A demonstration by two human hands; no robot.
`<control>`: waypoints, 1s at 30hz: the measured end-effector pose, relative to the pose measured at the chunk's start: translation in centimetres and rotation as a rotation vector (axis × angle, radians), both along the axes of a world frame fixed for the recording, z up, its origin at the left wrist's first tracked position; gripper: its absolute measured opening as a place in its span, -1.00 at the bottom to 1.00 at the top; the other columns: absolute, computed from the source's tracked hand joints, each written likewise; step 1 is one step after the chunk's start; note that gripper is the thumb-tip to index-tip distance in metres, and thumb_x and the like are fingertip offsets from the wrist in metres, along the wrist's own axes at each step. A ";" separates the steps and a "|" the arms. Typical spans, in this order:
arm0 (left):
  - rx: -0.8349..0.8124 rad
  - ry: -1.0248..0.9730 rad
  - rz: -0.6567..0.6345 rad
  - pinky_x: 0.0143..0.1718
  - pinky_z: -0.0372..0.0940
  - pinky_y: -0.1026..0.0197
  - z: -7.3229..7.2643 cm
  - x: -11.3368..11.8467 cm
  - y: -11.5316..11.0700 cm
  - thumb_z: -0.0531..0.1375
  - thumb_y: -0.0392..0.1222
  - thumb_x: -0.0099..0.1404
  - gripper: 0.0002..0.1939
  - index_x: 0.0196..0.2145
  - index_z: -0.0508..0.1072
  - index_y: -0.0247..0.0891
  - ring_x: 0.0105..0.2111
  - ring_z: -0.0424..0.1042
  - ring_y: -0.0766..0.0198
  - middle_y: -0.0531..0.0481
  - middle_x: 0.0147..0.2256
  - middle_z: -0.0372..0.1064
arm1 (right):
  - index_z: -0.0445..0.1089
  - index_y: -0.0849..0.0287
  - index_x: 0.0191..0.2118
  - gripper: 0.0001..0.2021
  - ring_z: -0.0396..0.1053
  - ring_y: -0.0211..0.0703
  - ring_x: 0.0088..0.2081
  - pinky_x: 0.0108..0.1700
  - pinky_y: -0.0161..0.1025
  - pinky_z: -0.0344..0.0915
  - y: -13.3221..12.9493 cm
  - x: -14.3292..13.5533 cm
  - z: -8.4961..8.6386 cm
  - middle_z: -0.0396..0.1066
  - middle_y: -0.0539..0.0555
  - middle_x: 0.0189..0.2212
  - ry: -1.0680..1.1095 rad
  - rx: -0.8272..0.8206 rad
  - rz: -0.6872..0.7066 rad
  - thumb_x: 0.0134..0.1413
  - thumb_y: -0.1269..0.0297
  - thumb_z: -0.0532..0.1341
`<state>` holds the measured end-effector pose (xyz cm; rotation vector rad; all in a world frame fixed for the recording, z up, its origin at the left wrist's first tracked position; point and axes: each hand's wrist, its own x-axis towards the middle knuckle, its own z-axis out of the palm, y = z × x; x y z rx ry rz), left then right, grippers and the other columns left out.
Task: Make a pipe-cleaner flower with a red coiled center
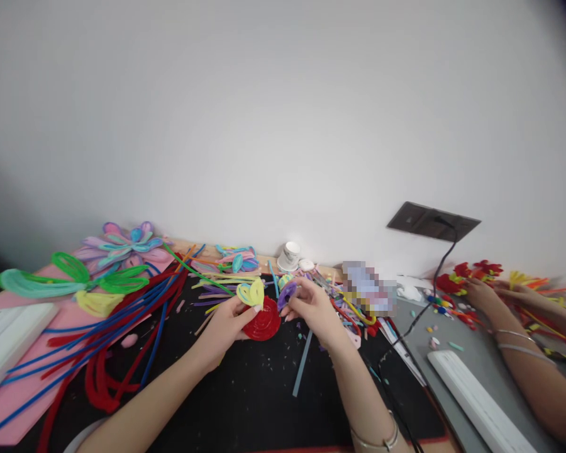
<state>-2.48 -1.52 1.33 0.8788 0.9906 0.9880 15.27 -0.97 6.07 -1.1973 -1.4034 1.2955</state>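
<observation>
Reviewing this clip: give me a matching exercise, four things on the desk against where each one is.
Things:
1 red coil
2 purple piece
3 white cup
4 green loops

Places:
A at the wall, on its side
B on the pink sheet, far left
C in the left hand
D at the right hand fingertips

Pairs: 1-C, 2-D, 3-A, 4-B

The left hand (226, 327) and right hand (311, 308) meet over a mat (245, 402), a coiled disc (263, 324) between them. Left of the left hand lie long stems (108, 340) on a sheet (9, 402), with flowers (122, 246) behind them. Behind the right hand stands a cup (290, 255). Well right of it, a co-worker's hands (488, 296) rest by a cable (434, 283).
</observation>
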 end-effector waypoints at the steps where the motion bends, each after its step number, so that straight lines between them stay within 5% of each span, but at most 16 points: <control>1: 0.005 0.002 -0.014 -0.30 0.43 0.05 0.0 0.0 -0.1 0.32 -0.03 0.02 -0.54 -0.14 0.43 -0.28 -0.20 0.51 0.02 -0.18 -0.13 0.51 | 0.30 0.19 -0.31 -0.84 0.39 -0.28 -0.54 -0.46 -0.33 0.33 -0.1 -0.2 -0.2 0.35 -0.08 -0.56 -0.026 -0.001 0.010 -0.12 0.39 0.12; 8: 0.049 -0.006 -0.080 -0.30 0.43 0.09 -0.3 0.1 -0.1 0.30 -0.02 0.06 -0.52 -0.06 0.43 -0.23 -0.19 0.51 0.04 -0.15 -0.11 0.51 | 0.40 0.21 -0.42 -0.88 0.30 -0.31 -0.47 -0.42 -0.37 0.19 -0.4 -0.1 -1.0 0.37 -0.06 -0.53 -0.173 0.037 0.010 -0.13 0.42 0.13; 16: 0.064 0.025 -0.111 -0.35 0.42 0.14 -0.2 0.3 -0.3 0.29 -0.07 0.08 -0.55 -0.06 0.45 -0.25 -0.26 0.52 0.08 -0.14 -0.17 0.53 | 0.24 0.19 -0.54 -0.93 0.15 -0.34 -0.55 -0.51 -0.39 0.03 -0.2 0.5 -1.6 0.24 -0.11 -0.61 -0.206 0.018 -0.030 -0.17 0.39 0.17; 30: 0.091 0.042 -0.193 -0.38 0.40 0.18 -0.2 0.4 -0.4 0.27 -0.09 0.11 -0.61 -0.08 0.46 -0.19 -0.24 0.51 0.08 -0.07 -0.16 0.53 | 0.20 0.18 -0.60 -0.90 0.11 -0.35 -0.58 -0.51 -0.36 0.02 0.0 0.3 -2.0 0.18 -0.13 -0.64 -0.209 0.017 -0.055 -0.21 0.36 0.16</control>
